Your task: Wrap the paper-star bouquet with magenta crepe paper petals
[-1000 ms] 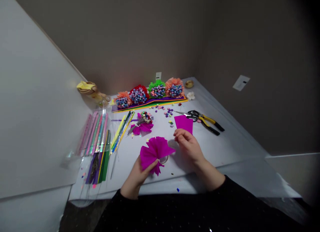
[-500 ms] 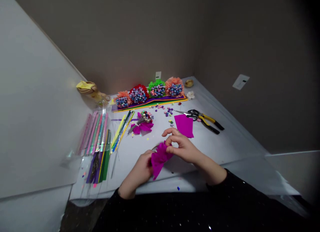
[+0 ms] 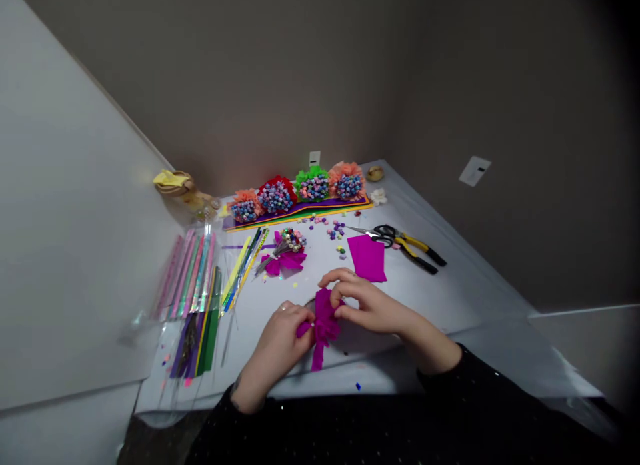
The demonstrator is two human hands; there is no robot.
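Note:
A bunched piece of magenta crepe paper [image 3: 324,326] is pinched between both my hands just above the white table [image 3: 450,298]. My left hand [image 3: 280,345] grips its lower left side, fingers curled round it. From the right, my right hand [image 3: 363,305] closes its fingertips on the top of the paper. A flat magenta paper sheet [image 3: 367,257] lies just beyond my right hand. A small bundle with magenta paper and coloured beads [image 3: 286,253] rests further back to the left.
Scissors [image 3: 377,233] and yellow-handled pliers [image 3: 417,248] lie at the right. Four paper bouquets [image 3: 297,188] stand on coloured sheets at the back. Packets of coloured strips [image 3: 197,285] lie at the left. Loose small beads [image 3: 336,230] are scattered mid-table. Walls close in on both sides.
The fanned-out magenta paper has been gathered into a tight bunch. My right hand moved left from the table onto the paper, and both hands now hold it together.

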